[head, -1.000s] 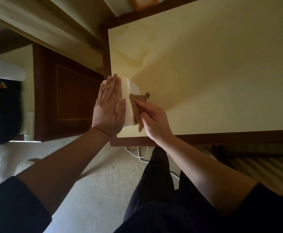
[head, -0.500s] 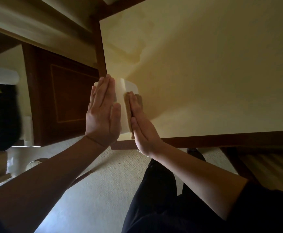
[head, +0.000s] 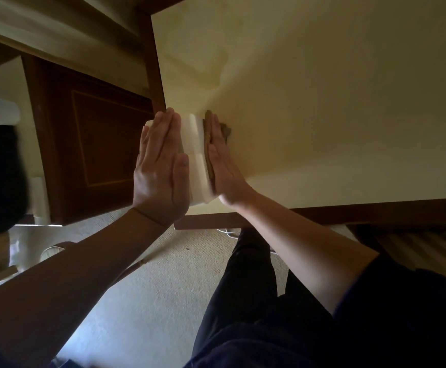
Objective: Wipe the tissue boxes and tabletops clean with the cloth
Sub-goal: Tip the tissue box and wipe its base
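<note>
**Two flat hands sandwich a white tissue box at the table's corner**

Just left of the frame's centre, a white tissue box [head: 194,160] stands on the pale yellow tabletop [head: 322,102], close to the corner where the table's dark wooden rim [head: 362,211] along the lower edge meets the rim running up the left side. The box's visible faces are smeared by motion blur, so its opening and any print cannot be made out.

The left hand [head: 161,166] lies flat against the box's left side. Its fingers [head: 165,128] are straight and pressed together, pointing toward the top of the frame, with the thumb lying alongside on the box's near face. A thin dark band circles the wrist.

The right hand [head: 220,160] is laid flat against the box's right side, fingers straight and held together, also pointing up the frame. Between this palm and the box sits a brown cloth [head: 223,128]; its edge shows as a brown strip along the box and a crumpled bit sticks out past the fingertips.

At the left of the frame stands a dark wooden cabinet [head: 97,155] with an inlaid panel line. Lower down is light carpet [head: 168,288], the person's dark trousers [head: 248,301], and a white cable [head: 226,231] just under the table edge.
</note>
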Motion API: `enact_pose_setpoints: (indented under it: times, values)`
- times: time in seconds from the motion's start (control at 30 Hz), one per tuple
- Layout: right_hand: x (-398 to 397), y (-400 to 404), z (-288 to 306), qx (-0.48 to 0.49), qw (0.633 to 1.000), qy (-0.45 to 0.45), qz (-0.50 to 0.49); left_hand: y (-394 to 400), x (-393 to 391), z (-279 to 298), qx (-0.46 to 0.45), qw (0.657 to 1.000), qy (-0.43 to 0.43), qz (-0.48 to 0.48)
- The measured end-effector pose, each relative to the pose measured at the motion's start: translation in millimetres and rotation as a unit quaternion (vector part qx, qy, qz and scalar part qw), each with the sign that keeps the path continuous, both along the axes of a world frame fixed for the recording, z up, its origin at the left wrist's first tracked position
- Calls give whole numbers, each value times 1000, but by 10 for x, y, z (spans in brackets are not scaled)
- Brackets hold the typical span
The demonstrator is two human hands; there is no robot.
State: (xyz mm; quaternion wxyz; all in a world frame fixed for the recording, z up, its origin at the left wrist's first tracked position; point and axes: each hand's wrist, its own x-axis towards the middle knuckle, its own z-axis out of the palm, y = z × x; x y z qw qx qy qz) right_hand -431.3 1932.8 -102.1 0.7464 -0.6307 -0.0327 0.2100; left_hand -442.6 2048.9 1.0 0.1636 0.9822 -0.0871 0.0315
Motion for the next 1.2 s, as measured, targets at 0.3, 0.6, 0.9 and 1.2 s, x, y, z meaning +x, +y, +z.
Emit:
enact_pose_setpoints:
  times: [0.3,0.6,0.9,1.2]
  values:
    - [-608,-30,289,19,1000,-7,-20,-8,10,11,8,1000,2,-9]
    - [42,114,274,2,994,-100,-49,-13,13,13,8,1000,1,-6]
    - [-8,72,-38,-1,999,-10,-34,-6,8,21,11,1000,5,-6]
    - [-637,7,304,9,999,-26,-41,-6,1,2,18,1000,-3,-10]
